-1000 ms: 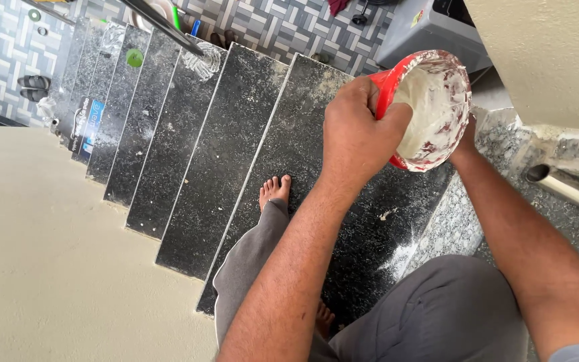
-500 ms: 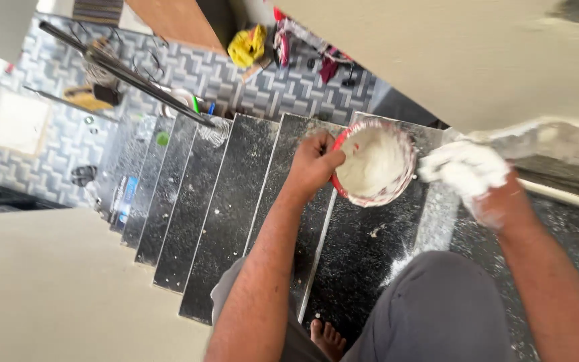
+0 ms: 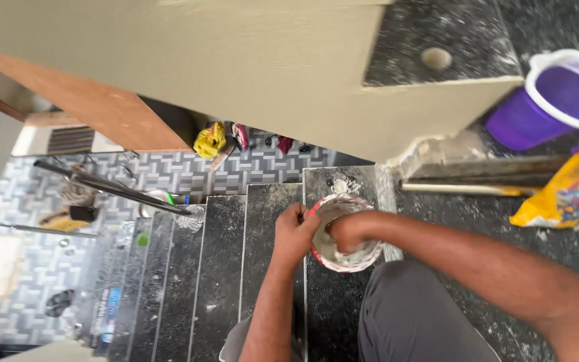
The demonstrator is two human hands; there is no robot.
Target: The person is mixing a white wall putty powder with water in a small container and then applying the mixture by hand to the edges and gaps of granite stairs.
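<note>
A small red-rimmed bowl (image 3: 359,257) smeared with white paste sits at the top of a dark granite staircase, just ahead of my knee. My left hand (image 3: 294,232) grips its left rim. My right hand (image 3: 345,234) is pushed down inside the bowl, its fingers buried in the white paste and partly hidden. Whether those fingers clutch paste I cannot tell.
Dark steps (image 3: 222,268) drop away to a patterned tile floor littered with tools and a long metal bar (image 3: 112,190). On the landing stand a purple bucket (image 3: 549,100) and a yellow bag (image 3: 567,191). A cream wall (image 3: 236,74) rises ahead, with a wooden strip (image 3: 484,175) at its base.
My right hand, earlier raised beside the bowl with paste on it, has gone down into the bowl. The bowl has come down to the landing edge, and the view has tilted toward the landing.
</note>
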